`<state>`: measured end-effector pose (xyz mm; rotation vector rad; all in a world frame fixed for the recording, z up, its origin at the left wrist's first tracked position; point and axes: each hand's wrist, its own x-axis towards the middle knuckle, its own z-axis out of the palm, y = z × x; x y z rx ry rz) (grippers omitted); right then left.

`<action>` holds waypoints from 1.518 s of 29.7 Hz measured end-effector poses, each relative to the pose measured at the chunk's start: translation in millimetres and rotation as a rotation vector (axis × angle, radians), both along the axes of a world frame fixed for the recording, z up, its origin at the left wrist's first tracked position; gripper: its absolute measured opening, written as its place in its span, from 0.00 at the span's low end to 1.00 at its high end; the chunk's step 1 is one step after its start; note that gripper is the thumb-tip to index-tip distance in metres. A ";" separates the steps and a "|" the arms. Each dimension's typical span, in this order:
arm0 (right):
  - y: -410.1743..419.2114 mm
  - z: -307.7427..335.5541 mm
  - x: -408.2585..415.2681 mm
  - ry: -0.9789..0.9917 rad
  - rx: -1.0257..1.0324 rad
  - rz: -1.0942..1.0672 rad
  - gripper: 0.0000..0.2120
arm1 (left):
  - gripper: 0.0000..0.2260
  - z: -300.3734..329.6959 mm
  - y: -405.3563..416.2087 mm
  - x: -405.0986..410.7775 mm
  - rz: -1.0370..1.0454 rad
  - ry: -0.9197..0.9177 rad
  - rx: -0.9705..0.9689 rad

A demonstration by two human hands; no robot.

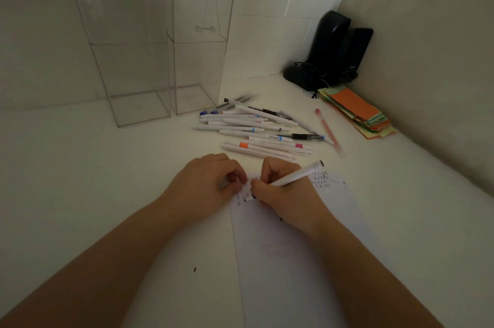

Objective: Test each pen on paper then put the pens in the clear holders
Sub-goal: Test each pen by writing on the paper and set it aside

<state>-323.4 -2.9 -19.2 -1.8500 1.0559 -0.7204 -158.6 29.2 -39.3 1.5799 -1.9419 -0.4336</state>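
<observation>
Dim light falls on a white tabletop set into a pale corner, where a person's two bare forearms reach forward. Fingers of the right hand curl tightly round a white pen, its tip down on a sheet of white paper and its dark-capped end angled up and to the right. Beside it, the left hand rests at the sheet's left edge with its fingers curled under and fingertips pressing the paper; it holds nothing that can be made out. Small rows of dark scribbled marks run across the top of the sheet, too small and blurred to read. Just beyond the hands lies a loose pile of pens, mostly white barrels with blue, orange or pink bands, one black, and one bearing a tiny label that cannot be read. A translucent red pen lies apart to the right of the pile. Farther back on the left stand two tall clear holders, side by side and with no pens inside. At the far right corner sit a stack of coloured paper slips, orange on top, and a dark object with cords behind it.
</observation>
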 end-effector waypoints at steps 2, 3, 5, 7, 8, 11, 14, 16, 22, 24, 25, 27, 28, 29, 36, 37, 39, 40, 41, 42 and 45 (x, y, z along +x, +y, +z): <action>-0.3 0.3 -0.4 0.006 0.002 0.009 0.15 | 0.04 -0.9 -0.3 0.0 -0.001 -0.004 -0.005; -0.4 0.4 -0.4 0.010 0.003 0.013 0.14 | 0.04 -1.2 -0.4 0.0 -0.001 -0.004 -0.003; -0.9 1.0 -0.4 0.019 0.002 0.013 0.13 | 0.05 -1.1 -0.4 0.1 -0.002 -0.002 0.001; -1.1 0.9 -0.9 0.020 0.002 0.012 0.13 | 0.05 -1.8 -0.7 0.8 -0.003 -0.005 -0.008; -0.6 1.3 -1.0 0.018 0.001 0.013 0.13 | 0.05 -1.7 -0.7 0.8 -0.004 -0.007 -0.010; 1.0 2.7 -1.0 0.022 -0.004 0.034 0.11 | 0.05 -0.5 -0.5 0.5 0.003 -0.009 0.012; 2.0 3.9 -1.1 0.020 -0.003 0.049 0.11 | 0.08 0.8 -0.7 0.2 0.001 -0.019 0.024; 2.0 3.2 -2.2 0.015 -0.011 0.051 0.13 | 0.04 0.8 -0.5 0.0 0.002 -0.024 0.024; -1.1 8.2 -10.1 -0.084 0.047 -0.001 0.11 | 0.08 2.2 4.3 -0.6 -0.005 0.000 -0.064; -2.5 12.4 -12.7 -0.172 0.084 -0.020 0.09 | 0.14 6.9 7.7 -2.8 -0.010 0.078 -0.064; -2.9 14.2 -14.0 -0.225 0.110 -0.020 0.09 | 0.16 8.3 8.8 -4.2 -0.019 0.126 -0.042; -3.8 15.9 -16.5 -0.305 0.147 0.010 0.09 | 0.18 9.9 10.4 -7.3 -0.052 0.184 -0.019; -3.8 16.3 -17.7 -0.352 0.170 0.039 0.09 | 0.18 10.3 11.2 -8.7 -0.065 0.194 -0.020; -4.1 15.6 -18.7 -0.408 0.198 0.072 0.09 | 0.17 10.9 11.9 -9.8 -0.070 0.203 -0.012; -3.9 14.9 -19.8 -0.617 0.288 0.051 0.23 | 0.12 18.4 15.4 -14.7 -0.085 0.150 0.030; -4.6 14.9 -19.8 -0.628 0.283 0.026 0.23 | 0.11 18.8 15.8 -14.4 -0.085 0.144 0.026; -5.1 14.6 -19.9 -0.618 0.269 -0.028 0.22 | 0.11 20.1 16.6 -14.2 -0.090 0.146 0.017; -5.0 14.5 -19.6 -0.610 0.271 -0.053 0.21 | 0.11 21.3 17.2 -14.7 -0.091 0.148 0.013; -4.9 14.1 -19.2 -0.600 0.274 -0.076 0.20 | 0.11 22.1 17.5 -15.2 -0.091 0.147 0.009; -4.8 13.6 -18.7 -0.583 0.278 -0.093 0.20 | 0.11 22.0 17.3 -15.5 -0.091 0.142 0.011; -4.6 12.4 -17.3 -0.507 0.236 -0.109 0.19 | 0.10 20.6 16.2 -14.6 -0.090 0.132 0.007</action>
